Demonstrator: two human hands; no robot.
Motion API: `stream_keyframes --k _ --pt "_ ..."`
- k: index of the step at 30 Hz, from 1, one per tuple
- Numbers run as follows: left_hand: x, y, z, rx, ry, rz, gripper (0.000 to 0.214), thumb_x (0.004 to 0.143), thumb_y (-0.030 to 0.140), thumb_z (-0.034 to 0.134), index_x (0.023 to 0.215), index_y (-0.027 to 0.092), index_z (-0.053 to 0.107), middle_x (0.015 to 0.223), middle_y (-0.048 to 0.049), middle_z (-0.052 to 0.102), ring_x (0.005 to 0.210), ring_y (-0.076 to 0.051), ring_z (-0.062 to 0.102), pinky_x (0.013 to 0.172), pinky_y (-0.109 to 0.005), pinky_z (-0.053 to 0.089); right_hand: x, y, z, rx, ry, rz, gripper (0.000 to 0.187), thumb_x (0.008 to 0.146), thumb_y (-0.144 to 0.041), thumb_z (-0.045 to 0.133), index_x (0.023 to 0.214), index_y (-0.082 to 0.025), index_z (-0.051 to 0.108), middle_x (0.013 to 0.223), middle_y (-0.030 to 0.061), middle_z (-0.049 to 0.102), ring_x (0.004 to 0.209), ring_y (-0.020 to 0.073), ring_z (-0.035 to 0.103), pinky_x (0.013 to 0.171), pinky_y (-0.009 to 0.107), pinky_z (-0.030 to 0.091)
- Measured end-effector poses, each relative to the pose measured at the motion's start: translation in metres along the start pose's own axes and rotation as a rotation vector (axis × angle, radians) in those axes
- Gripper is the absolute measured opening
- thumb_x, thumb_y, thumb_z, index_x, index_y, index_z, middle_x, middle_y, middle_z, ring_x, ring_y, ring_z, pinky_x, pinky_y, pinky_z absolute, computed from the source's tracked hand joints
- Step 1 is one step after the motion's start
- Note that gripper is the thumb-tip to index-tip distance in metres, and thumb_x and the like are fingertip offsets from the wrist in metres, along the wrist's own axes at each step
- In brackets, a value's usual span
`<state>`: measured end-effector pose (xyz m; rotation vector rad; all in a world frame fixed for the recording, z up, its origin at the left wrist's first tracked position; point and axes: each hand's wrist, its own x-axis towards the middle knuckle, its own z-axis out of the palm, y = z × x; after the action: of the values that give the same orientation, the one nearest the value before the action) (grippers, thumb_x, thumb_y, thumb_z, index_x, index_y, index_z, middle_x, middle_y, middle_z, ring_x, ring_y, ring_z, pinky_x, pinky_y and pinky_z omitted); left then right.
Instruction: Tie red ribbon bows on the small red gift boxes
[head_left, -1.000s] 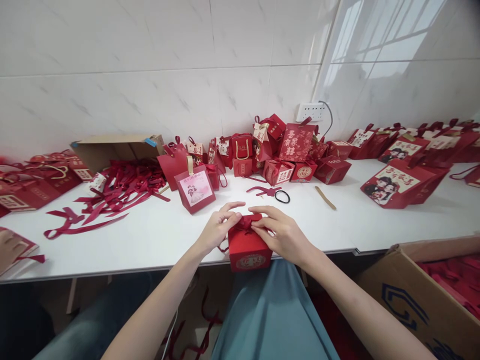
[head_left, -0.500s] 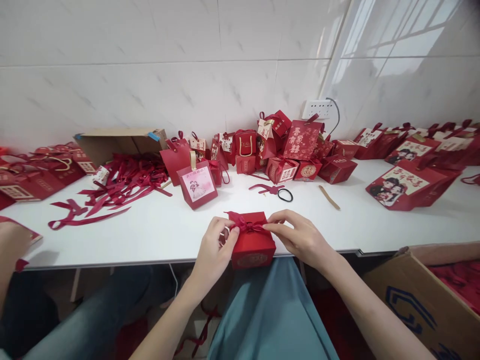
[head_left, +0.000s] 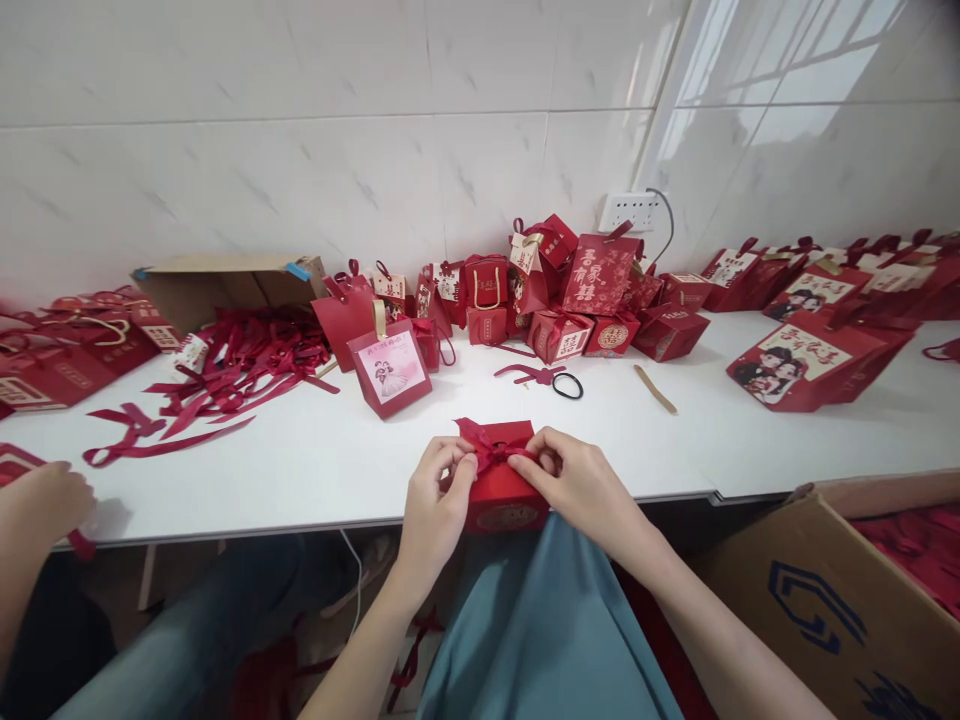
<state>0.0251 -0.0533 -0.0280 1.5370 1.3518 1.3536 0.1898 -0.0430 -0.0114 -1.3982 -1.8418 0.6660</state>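
A red gift box (head_left: 504,490) with a round gold emblem on its front stands at the table's near edge, close to my body. Across its top lies a dark red ribbon (head_left: 491,452) tied in a bow. My left hand (head_left: 444,490) pinches the ribbon's left side between thumb and fingertips. From the other side, my right hand (head_left: 574,480) pinches the bow close to its knot, fingers curled. Both hands rest against the box's top edges. Beyond the box, a small red bag-shaped box (head_left: 391,370) with a pink couple picture stands on the table.
A heap of red ribbons (head_left: 247,350) spills from a cardboard box (head_left: 225,290). Several red gift boxes (head_left: 596,280) are piled against the wall. A black hair tie (head_left: 568,386) lies mid-table. A large carton (head_left: 810,580) stands right; another person's hand (head_left: 49,505) is left.
My right hand has moved left, its pinch now nearer the knot. My left hand still pinches the ribbon. The other person's hand has come further into view at the left.
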Motion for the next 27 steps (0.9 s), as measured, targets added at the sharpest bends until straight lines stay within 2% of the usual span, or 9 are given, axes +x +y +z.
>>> stream_keyframes --k 3,7,10,15,17,22,27 --pt "0.003 -0.005 -0.002 -0.036 0.031 -0.022 0.019 0.081 0.027 0.045 0.066 0.019 0.054 0.084 -0.0032 0.058 0.082 -0.017 0.054 0.067 -0.025 0.043 0.006 0.007 -0.005 0.075 -0.082 -0.028 0.018 0.079 -0.031 0.055 0.066 -0.02 0.05 0.056 -0.0042 0.049 0.052 0.011 0.044 0.049 0.023 0.034" --pt "0.004 -0.01 -0.001 -0.052 0.089 -0.029 0.019 0.081 0.027 0.045 0.065 0.019 0.054 0.084 -0.0032 0.06 0.082 -0.017 0.055 0.072 -0.027 0.044 0.009 0.017 -0.015 0.166 -0.181 -0.054 0.015 0.08 -0.033 0.056 0.073 -0.02 0.05 0.063 -0.0034 0.053 0.057 0.0113 0.047 0.052 0.023 0.037" --pt "0.001 -0.007 0.001 -0.057 0.075 -0.017 0.021 0.081 0.028 0.045 0.062 0.02 0.05 0.086 -0.004 0.06 0.084 -0.017 0.054 0.07 -0.026 0.044 0.005 0.019 -0.02 0.209 -0.145 0.006 0.02 0.079 -0.038 0.058 0.081 -0.021 0.049 0.063 -0.0042 0.052 0.056 0.0116 0.048 0.052 0.023 0.038" --pt "-0.002 -0.003 0.003 -0.031 0.062 -0.016 0.022 0.081 0.029 0.046 0.061 0.02 0.049 0.091 -0.0047 0.056 0.088 -0.018 0.054 0.067 -0.024 0.044 -0.004 0.011 -0.018 0.067 -0.093 0.078 0.047 0.088 -0.054 0.034 0.056 -0.021 0.038 0.051 -0.0028 0.042 0.049 0.0118 0.038 0.047 0.025 0.029" --pt "-0.001 -0.003 0.004 -0.026 0.055 -0.01 0.023 0.081 0.029 0.045 0.061 0.02 0.049 0.092 -0.0047 0.056 0.087 -0.017 0.054 0.066 -0.024 0.044 -0.003 0.008 -0.013 0.069 -0.092 0.084 0.048 0.088 -0.055 0.034 0.054 -0.021 0.036 0.051 -0.0026 0.041 0.049 0.0118 0.037 0.048 0.025 0.028" --pt "0.001 -0.003 0.002 -0.037 0.026 -0.012 0.025 0.08 0.025 0.044 0.056 0.019 0.045 0.095 -0.0051 0.058 0.091 -0.018 0.054 0.074 -0.025 0.044 0.004 0.011 -0.003 0.307 -0.124 0.078 0.041 0.084 -0.05 0.042 0.057 -0.02 0.039 0.054 -0.0035 0.037 0.05 0.0104 0.034 0.048 0.024 0.028" --pt "0.003 -0.006 -0.001 -0.063 -0.013 -0.029 0.025 0.081 0.025 0.044 0.057 0.019 0.047 0.101 -0.0055 0.059 0.094 -0.019 0.053 0.077 -0.026 0.042 0.005 0.022 -0.002 0.522 -0.128 0.083 0.042 0.082 -0.05 0.047 0.053 -0.02 0.036 0.051 -0.0048 0.034 0.049 0.009 0.03 0.048 0.024 0.026"
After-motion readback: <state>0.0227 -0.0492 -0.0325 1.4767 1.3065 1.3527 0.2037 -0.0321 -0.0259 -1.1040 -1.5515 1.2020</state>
